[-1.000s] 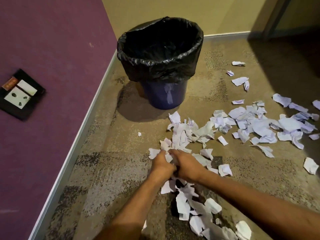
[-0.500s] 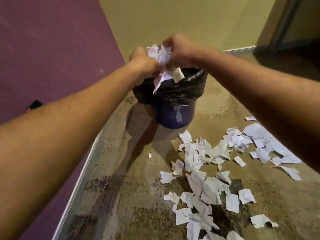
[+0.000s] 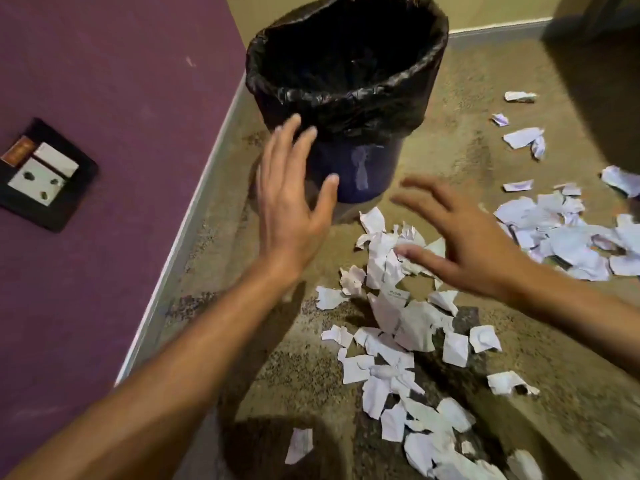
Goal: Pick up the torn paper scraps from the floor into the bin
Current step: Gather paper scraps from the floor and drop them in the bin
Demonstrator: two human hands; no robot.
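Note:
A dark blue bin [image 3: 360, 168] lined with a black bag [image 3: 346, 95] stands on the carpet near the corner. White torn paper scraps [image 3: 398, 323] lie in a trail in front of it, and a second heap of scraps [image 3: 568, 233] lies to the right. My left hand [image 3: 291, 206] is open with fingers spread, in front of the bin's lower left side. My right hand [image 3: 464, 240] is open, palm down, hovering over the nearest scraps. Neither hand holds any paper.
A purple wall [image 3: 104, 98] with a black socket plate [image 3: 38, 174] runs along the left, edged by a pale skirting strip [image 3: 180, 244]. A yellow wall closes the back. More scraps [image 3: 523, 136] lie far right. A single scrap [image 3: 299, 445] lies near the bottom.
Both hands carried a bunch of scraps up over the bin; now they are empty, open and lowered in front of the bin above the floor scraps.

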